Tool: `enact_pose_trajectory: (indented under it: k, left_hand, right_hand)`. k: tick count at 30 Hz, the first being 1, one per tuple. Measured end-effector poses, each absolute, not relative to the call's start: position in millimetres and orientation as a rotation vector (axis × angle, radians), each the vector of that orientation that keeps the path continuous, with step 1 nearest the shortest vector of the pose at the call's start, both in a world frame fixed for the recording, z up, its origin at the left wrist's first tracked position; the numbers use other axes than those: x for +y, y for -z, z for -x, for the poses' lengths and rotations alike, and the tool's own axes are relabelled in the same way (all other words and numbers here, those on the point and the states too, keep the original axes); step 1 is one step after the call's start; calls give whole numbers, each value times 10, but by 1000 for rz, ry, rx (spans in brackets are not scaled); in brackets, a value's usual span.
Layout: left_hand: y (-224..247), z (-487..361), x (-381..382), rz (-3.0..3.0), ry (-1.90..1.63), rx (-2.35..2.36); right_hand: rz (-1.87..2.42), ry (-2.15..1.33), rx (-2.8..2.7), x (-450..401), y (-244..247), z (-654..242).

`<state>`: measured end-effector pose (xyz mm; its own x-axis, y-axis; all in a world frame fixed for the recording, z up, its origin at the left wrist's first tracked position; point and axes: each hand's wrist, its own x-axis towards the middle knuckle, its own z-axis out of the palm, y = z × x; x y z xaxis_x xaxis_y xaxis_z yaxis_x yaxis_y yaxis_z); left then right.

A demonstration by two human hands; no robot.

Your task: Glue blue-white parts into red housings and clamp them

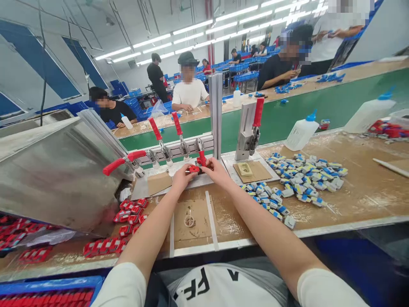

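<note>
red pile (131, 209) left of clamp row (164, 150) | left hand (180, 179): fingers pinched on red part (193, 169), small, dark spot on top, held at bench fixture | red handle (202, 158) hangs between hands, blocks view | right hand (216, 169): beside handle, grip can't tell | blue-grey pile (306, 177) right

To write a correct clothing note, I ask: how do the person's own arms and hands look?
The left white cloth sleeve and right white cloth sleeve are short. Both forearms are bare, with no cables or markings visible. The grip is human: left hand and right hand, without gloves. The white shirt front has bold black letters.
</note>
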<state>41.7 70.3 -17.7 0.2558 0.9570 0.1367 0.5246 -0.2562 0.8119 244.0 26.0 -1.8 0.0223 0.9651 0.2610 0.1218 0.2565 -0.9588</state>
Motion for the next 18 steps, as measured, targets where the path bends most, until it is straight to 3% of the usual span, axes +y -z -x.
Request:
enact_pose_trajectory:
  k: [6, 18]
  left_hand:
    - [288, -695, 855, -1978, -885, 1168]
    - [539, -1015, 1081, -1878, -1014, 1417]
  right_hand:
    - [798, -1041, -1215, -14, -234, -2470]
    - [879, -1063, -1378, 15, -467, -2633]
